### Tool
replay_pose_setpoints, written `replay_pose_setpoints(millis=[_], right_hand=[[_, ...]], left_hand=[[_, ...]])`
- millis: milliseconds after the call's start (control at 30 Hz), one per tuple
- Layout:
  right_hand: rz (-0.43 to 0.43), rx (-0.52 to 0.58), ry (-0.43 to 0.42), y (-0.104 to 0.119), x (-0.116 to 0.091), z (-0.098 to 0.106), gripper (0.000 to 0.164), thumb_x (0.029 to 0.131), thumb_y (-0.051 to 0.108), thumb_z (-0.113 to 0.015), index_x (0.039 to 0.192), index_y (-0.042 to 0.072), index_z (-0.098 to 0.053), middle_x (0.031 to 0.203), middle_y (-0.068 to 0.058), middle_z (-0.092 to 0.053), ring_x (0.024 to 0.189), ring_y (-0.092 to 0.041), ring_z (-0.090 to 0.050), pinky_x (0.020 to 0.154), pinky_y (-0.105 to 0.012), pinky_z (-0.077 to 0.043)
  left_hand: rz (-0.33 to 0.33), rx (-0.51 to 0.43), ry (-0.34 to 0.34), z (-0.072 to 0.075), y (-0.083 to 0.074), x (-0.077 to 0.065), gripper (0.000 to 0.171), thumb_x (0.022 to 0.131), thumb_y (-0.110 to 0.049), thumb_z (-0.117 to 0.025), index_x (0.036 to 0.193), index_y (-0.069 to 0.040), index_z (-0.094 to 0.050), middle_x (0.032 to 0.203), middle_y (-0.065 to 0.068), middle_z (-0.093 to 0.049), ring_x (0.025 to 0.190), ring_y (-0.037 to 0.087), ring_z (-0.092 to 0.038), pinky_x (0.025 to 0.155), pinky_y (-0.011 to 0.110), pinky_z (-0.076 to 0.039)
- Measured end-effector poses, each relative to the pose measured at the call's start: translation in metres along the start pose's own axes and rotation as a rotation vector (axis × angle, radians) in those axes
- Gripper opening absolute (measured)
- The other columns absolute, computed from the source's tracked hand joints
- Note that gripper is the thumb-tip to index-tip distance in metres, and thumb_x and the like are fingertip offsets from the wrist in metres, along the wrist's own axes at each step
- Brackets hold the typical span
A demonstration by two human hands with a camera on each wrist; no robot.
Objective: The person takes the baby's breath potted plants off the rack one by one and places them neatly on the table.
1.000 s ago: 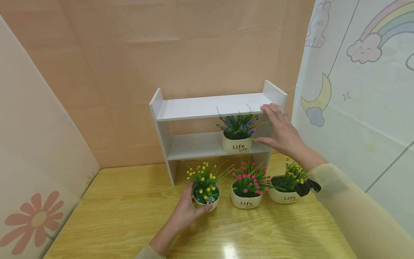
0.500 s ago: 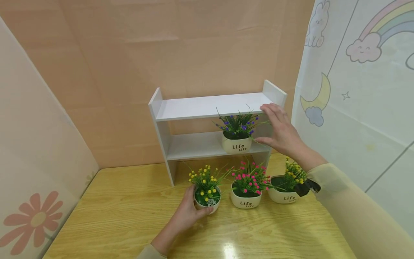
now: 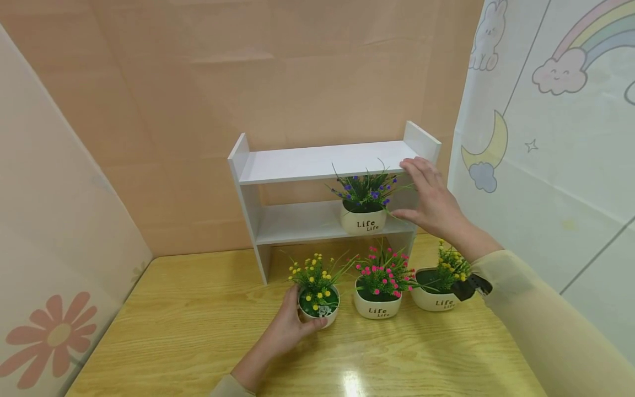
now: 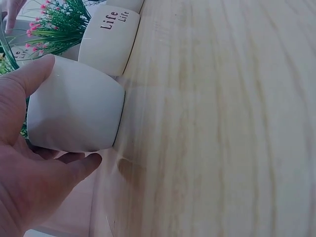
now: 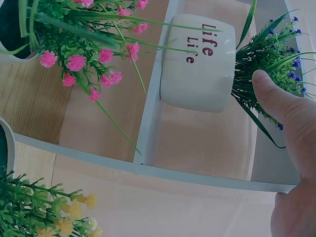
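Note:
My left hand point(image 3: 290, 325) holds a round white pot of yellow artificial flowers point(image 3: 313, 284), thumb on one side and fingers on the other. In the left wrist view the white pot point(image 4: 79, 106) is close to the tabletop. My right hand point(image 3: 434, 201) is raised at the right end of a white two-tier shelf point(image 3: 292, 165), fingertips at the upper board's front edge. Its thumb point(image 5: 276, 96) extends in front of the leaves of a purple-flowered potted plant point(image 3: 364, 218) on the middle board; the other fingers are mostly hidden in the right wrist view.
A pink-flowered potted plant point(image 3: 378, 306) and another yellow-flowered potted plant point(image 3: 434, 298) stand on the wooden table point(image 3: 173, 331), right of the left hand. Their pots are marked "Life". A peach cloth point(image 3: 173, 110) hangs behind, and printed white panels flank both sides.
My left hand has shifted slightly right and toward the front with the yellow-flowered pot, then stayed about there. The right hand has kept its place at the shelf.

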State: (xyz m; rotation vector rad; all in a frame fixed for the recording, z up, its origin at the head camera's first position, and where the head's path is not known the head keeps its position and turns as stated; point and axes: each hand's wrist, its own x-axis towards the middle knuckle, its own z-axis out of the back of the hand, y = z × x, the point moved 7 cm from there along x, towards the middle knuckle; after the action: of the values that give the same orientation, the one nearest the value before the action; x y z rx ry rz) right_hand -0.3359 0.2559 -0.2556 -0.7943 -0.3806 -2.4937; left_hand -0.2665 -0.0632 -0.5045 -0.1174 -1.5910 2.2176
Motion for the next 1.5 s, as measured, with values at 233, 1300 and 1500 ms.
replay_pose_setpoints(millis=[233, 1300, 1500], right_hand=[[-0.010, 0.003, 0.002, -0.001, -0.001, 0.000, 0.117, 0.076, 0.015, -0.105, 0.168, 0.005, -0.033, 0.172, -0.022, -0.030, 0.162, -0.045, -0.020, 0.122, -0.071, -0.034], [-0.004, 0.014, 0.004, 0.000, 0.000, 0.000, 0.116, 0.077, 0.015, -0.104, 0.168, 0.005, -0.033, 0.172, -0.022, -0.029, 0.163, -0.045, -0.020, 0.121, -0.072, -0.034], [0.000, 0.020, 0.000, -0.001, 0.000, 0.000, 0.115, 0.077, 0.015, -0.104, 0.168, 0.005, -0.033, 0.172, -0.022, -0.030, 0.163, -0.044, -0.020, 0.120, -0.073, -0.035]], left_hand=[[0.019, -0.008, 0.010, 0.000, 0.003, -0.001, 0.113, 0.091, -0.029, -0.094, 0.169, 0.008, -0.020, 0.167, 0.035, -0.031, 0.153, 0.056, -0.039, 0.121, 0.070, -0.034], [0.025, 0.133, -0.073, 0.053, -0.051, -0.005, 0.127, 0.091, -0.037, -0.094, 0.179, -0.020, -0.004, 0.182, 0.021, -0.007, 0.160, 0.057, -0.024, 0.120, 0.075, -0.034], [-0.027, 0.207, -0.051, 0.061, -0.077, 0.002, 0.123, 0.095, -0.038, -0.090, 0.179, -0.022, -0.002, 0.183, 0.018, -0.002, 0.164, 0.053, -0.016, 0.121, 0.078, -0.027]])
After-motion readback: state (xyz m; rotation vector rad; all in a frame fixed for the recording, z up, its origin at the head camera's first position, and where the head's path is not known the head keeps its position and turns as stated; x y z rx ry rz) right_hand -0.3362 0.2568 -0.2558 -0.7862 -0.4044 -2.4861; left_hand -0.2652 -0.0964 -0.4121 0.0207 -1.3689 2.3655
